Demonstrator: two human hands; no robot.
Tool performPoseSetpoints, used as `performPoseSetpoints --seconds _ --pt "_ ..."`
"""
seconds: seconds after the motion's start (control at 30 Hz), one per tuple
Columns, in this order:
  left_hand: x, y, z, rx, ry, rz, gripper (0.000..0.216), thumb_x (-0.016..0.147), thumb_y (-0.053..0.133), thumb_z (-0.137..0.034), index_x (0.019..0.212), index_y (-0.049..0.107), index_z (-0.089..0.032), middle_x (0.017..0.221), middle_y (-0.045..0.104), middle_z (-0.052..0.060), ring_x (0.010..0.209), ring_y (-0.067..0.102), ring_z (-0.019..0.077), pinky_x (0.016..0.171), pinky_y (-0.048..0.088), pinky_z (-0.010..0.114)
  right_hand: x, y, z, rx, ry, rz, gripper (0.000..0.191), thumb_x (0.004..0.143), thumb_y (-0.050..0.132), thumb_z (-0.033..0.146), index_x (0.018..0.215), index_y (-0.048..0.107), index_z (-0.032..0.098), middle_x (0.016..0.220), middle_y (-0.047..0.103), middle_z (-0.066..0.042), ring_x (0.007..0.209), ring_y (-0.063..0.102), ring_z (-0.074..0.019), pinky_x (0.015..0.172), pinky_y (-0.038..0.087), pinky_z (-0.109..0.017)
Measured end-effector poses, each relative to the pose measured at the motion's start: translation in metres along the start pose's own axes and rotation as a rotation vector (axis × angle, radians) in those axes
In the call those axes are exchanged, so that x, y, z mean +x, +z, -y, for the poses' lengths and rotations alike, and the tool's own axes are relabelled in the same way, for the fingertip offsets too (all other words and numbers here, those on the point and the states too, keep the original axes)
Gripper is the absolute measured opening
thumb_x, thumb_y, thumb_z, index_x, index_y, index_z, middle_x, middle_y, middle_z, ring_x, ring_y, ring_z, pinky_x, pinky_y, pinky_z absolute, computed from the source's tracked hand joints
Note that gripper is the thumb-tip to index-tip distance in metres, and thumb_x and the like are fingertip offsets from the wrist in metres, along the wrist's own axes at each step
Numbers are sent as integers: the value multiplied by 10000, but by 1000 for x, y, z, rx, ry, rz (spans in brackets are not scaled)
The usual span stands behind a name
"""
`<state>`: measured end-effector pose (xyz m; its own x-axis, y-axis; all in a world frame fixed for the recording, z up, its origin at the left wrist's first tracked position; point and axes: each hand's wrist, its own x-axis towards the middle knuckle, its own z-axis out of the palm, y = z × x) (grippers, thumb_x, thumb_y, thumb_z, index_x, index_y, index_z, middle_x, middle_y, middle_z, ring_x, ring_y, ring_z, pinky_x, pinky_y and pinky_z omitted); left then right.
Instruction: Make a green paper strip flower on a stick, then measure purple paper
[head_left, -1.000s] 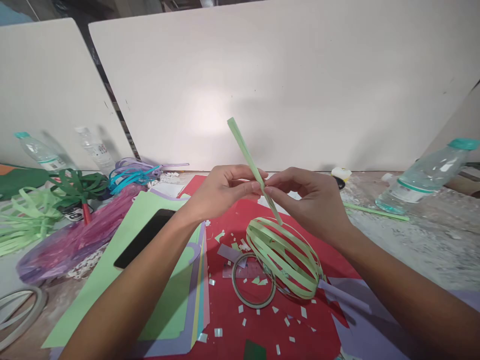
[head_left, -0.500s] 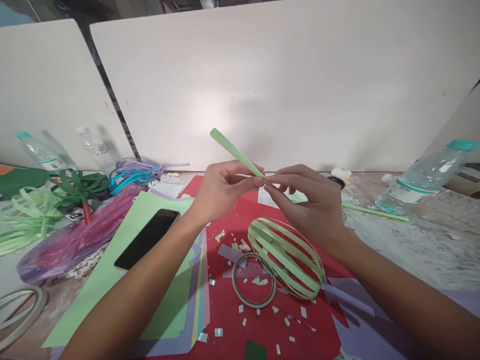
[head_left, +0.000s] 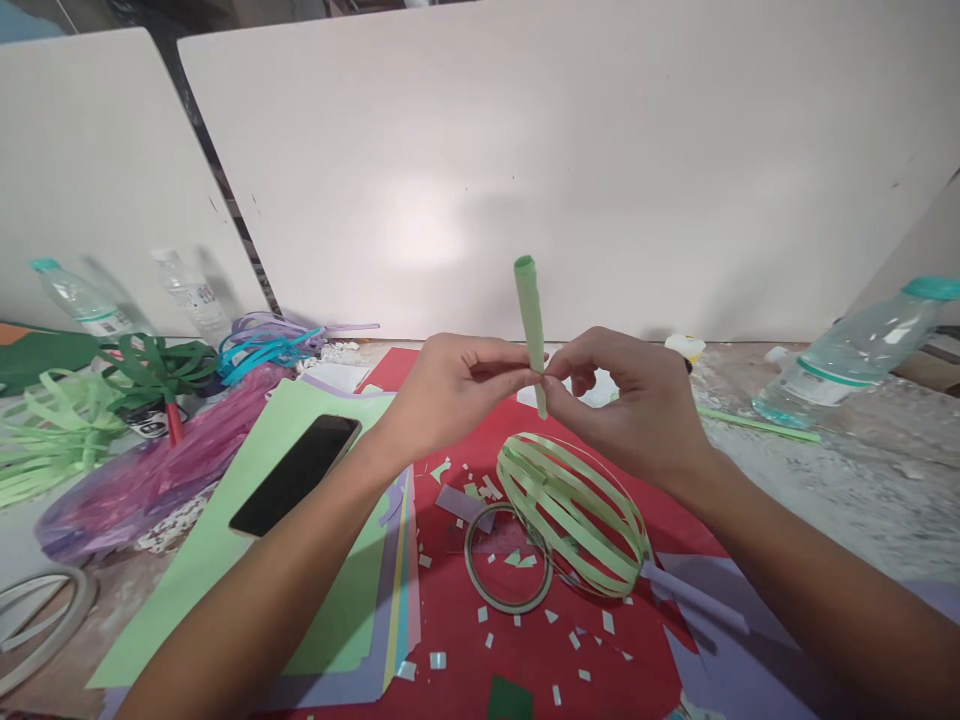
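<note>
Where left hand (head_left: 450,388) and right hand (head_left: 637,405) pinch, green roll (head_left: 529,310) hides.

Between the fingers (head_left: 504,374) I saw a rolled tube (head_left: 529,305) of matt green paper. Below them the strip ball (head_left: 574,515) was the same matt paper, on a smooth red sheet (head_left: 457,625). Left of them the phone (head_left: 295,474) shone glossy; the ring (head_left: 510,607) was perhaps plastic tape.

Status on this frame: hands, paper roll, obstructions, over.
Left hand and right hand both pinch light green paper roll, near upright. Green strip ball lies below on red sheet. Nothing blocking.
</note>
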<state>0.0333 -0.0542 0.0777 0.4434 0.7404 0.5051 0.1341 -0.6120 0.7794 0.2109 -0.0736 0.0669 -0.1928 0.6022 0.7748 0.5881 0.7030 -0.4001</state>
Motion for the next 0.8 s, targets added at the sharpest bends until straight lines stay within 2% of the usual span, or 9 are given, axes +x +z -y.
performPoseSetpoints --seconds 0.2,0.37,0.63,0.8 --pt "-2 4 -6 -104 -17 51 234 874 565 -181 1034 735 -196 993 738 38 913 685 171 796 561 265 -1 -1 1 183 69 5 149 712 639 95 676 577 225 646 572 18 566 480 -119 546 430 -288" --pt "-2 8 -9 -208 -112 34 217 879 576 -231 1038 706 -160 1042 716 68 889 679 175 802 567 304 -2 2 1 345 125 -12 150 741 649 115 667 585 228 635 560 22 564 479 -116 554 446 -294" --pt "-1 7 -15 -313 -191 45 203 848 624 -235 1017 709 -161 1027 711 64 899 662 166 718 560 231 -3 5 -6 335 -31 -51 183 715 640 56 697 615 236 660 590 22 568 496 -121 632 482 -333" --pt "0 5 -14 -370 -213 22 194 884 578 -245 1000 707 -158 969 697 57 839 649 147 746 562 262 -3 3 -6 306 -113 -3 232 681 630 13 719 618 242 664 600 32 577 520 -120 581 459 -301"
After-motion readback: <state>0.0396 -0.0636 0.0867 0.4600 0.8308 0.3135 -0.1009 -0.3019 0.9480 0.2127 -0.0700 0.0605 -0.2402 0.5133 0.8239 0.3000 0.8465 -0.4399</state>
